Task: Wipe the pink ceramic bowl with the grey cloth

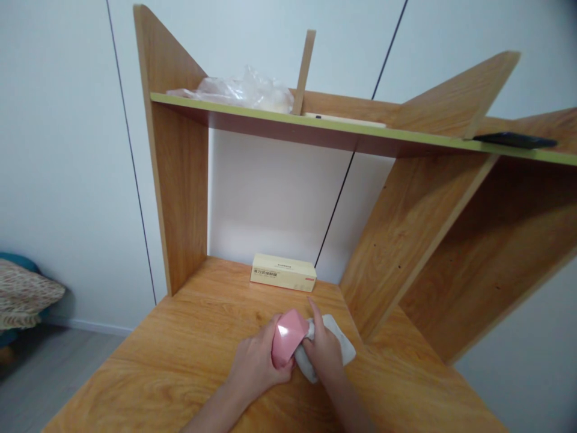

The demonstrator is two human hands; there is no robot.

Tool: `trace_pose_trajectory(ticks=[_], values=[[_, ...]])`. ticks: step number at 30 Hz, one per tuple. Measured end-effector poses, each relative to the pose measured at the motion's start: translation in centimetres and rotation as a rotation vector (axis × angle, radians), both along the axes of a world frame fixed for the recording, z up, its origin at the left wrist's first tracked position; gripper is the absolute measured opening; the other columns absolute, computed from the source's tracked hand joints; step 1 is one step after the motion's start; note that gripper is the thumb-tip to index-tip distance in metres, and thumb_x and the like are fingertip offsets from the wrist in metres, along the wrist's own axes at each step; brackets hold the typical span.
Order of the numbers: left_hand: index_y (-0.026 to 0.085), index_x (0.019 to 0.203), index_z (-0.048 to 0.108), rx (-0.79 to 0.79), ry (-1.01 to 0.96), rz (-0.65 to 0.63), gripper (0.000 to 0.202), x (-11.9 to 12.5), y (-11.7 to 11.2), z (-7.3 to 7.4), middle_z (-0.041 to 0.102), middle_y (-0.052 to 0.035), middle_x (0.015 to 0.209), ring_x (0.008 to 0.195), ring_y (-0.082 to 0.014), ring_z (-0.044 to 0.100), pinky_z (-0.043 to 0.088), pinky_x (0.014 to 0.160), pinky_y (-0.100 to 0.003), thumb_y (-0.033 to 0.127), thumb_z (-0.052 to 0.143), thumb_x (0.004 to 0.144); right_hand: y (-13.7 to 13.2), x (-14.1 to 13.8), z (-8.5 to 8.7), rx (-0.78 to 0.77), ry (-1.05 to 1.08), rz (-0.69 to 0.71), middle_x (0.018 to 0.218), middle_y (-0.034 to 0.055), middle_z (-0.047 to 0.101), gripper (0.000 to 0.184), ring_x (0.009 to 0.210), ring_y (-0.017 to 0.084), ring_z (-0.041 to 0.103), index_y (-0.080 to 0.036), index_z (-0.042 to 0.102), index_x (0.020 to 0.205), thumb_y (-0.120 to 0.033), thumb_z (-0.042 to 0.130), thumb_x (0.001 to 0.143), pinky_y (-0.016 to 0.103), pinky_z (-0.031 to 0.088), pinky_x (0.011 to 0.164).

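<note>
My left hand (pixel 255 364) is curled around a pink faceted object (pixel 287 338) and holds it just above the wooden desk (pixel 180 355). My right hand (pixel 323 355) grips a white-grey cloth (pixel 342 343) and presses it against the right side of the pink object. Part of the cloth lies flat on the desk under my right hand. Both hands sit near the middle of the desk, in front of a long cream box (pixel 283 272).
The cream box lies at the back of the desk against the white wall. A shelf (pixel 288 123) above carries a crumpled clear plastic bag (pixel 238 91), a flat pale item and a dark flat object (pixel 514 140). Wooden side panels flank the desk. A cushion (pixel 22 294) lies far left.
</note>
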State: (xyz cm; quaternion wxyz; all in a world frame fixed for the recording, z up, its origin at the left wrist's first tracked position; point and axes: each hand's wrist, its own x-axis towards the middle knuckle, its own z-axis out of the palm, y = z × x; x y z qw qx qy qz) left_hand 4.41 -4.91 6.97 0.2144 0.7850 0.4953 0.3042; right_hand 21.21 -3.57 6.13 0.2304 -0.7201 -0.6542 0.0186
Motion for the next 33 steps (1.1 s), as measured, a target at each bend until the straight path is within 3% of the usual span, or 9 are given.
trace_pose_trajectory(ticks=[5, 9, 12, 15, 18, 23, 28, 33], values=[[0.020, 0.133, 0.027, -0.033, -0.081, 0.000, 0.079, -0.1, 0.0, -0.2, 0.049, -0.0101, 0.125, 0.104, -0.0283, 0.053, 0.040, 0.085, -0.037, 0.041, 0.062, 0.065, -0.2, 0.7, -1.2, 0.022, 0.221, 0.026, 0.074, 0.0024, 0.064, 0.064, 0.071, 0.019, 0.060, -0.016, 0.023, 0.134, -0.012, 0.039, 0.072, 0.024, 0.041, 0.063], [0.013, 0.135, 0.018, -0.115, -0.175, 0.058, 0.088, 0.0, 0.2, -0.5, 0.045, -0.0153, 0.127, 0.111, -0.0297, 0.047, 0.038, 0.089, -0.039, 0.046, 0.062, 0.066, -0.2, 0.8, -1.9, 0.052, 0.446, 0.025, 0.077, 0.0036, 0.064, 0.058, 0.066, 0.018, 0.060, -0.014, 0.025, 0.133, -0.018, 0.035, 0.075, 0.025, 0.044, 0.062], [0.014, 0.135, 0.019, -0.121, -0.239, -0.011, 0.087, 0.3, 0.4, -1.0, 0.041, -0.0140, 0.130, 0.114, -0.0270, 0.045, 0.037, 0.091, -0.036, 0.038, 0.064, 0.065, 0.0, 0.5, -2.3, 0.120, 0.582, 0.044, 0.093, 0.0077, 0.064, 0.054, 0.082, 0.019, 0.060, -0.013, 0.032, 0.130, -0.023, 0.037, 0.077, 0.026, 0.045, 0.070], [0.015, 0.130, 0.027, -0.089, -0.294, -0.056, 0.075, 0.4, 0.5, -1.6, 0.047, -0.0117, 0.126, 0.111, -0.0232, 0.048, 0.038, 0.091, -0.032, 0.036, 0.062, 0.068, 0.2, 0.1, -2.6, 0.160, 0.629, 0.056, 0.110, 0.0092, 0.059, 0.051, 0.100, 0.019, 0.054, -0.014, 0.038, 0.125, -0.028, 0.041, 0.076, 0.026, 0.042, 0.081], [0.014, 0.126, 0.033, -0.089, -0.240, 0.020, 0.071, 0.4, 0.6, -1.8, 0.056, -0.0110, 0.115, 0.102, -0.0250, 0.054, 0.043, 0.084, -0.032, 0.041, 0.061, 0.067, 0.2, -0.2, -2.4, 0.113, 0.551, -0.024, 0.103, 0.0083, 0.062, 0.054, 0.093, 0.019, 0.058, -0.015, 0.037, 0.125, -0.030, 0.045, 0.075, 0.026, 0.044, 0.076], [0.016, 0.125, 0.036, -0.119, -0.070, 0.124, 0.071, 0.6, 0.3, -1.5, 0.063, -0.0101, 0.103, 0.091, -0.0293, 0.059, 0.045, 0.076, -0.036, 0.049, 0.059, 0.066, -0.3, -0.2, -1.3, 0.002, 0.264, -0.179, 0.067, 0.0030, 0.064, 0.054, 0.063, 0.021, 0.062, -0.015, 0.036, 0.127, -0.029, 0.045, 0.076, 0.026, 0.040, 0.055], [0.018, 0.125, 0.037, -0.076, -0.016, 0.128, 0.070, 0.8, 0.0, -1.1, 0.065, -0.0098, 0.098, 0.088, -0.0292, 0.061, 0.045, 0.075, -0.036, 0.048, 0.058, 0.065, -0.8, -0.3, 0.3, 0.042, 0.011, -0.156, 0.075, 0.0040, 0.065, 0.056, 0.071, 0.021, 0.061, -0.018, 0.032, 0.130, -0.025, 0.046, 0.076, 0.026, 0.038, 0.059], [0.021, 0.124, 0.039, -0.020, 0.031, 0.116, 0.063, 0.5, -0.3, -0.2, 0.065, -0.0079, 0.099, 0.086, -0.0291, 0.062, 0.045, 0.074, -0.035, 0.043, 0.056, 0.067, -0.9, -0.4, 0.8, 0.097, -0.047, -0.075, 0.084, 0.0058, 0.065, 0.059, 0.077, 0.022, 0.059, -0.018, 0.032, 0.129, -0.022, 0.048, 0.073, 0.028, 0.039, 0.067]])
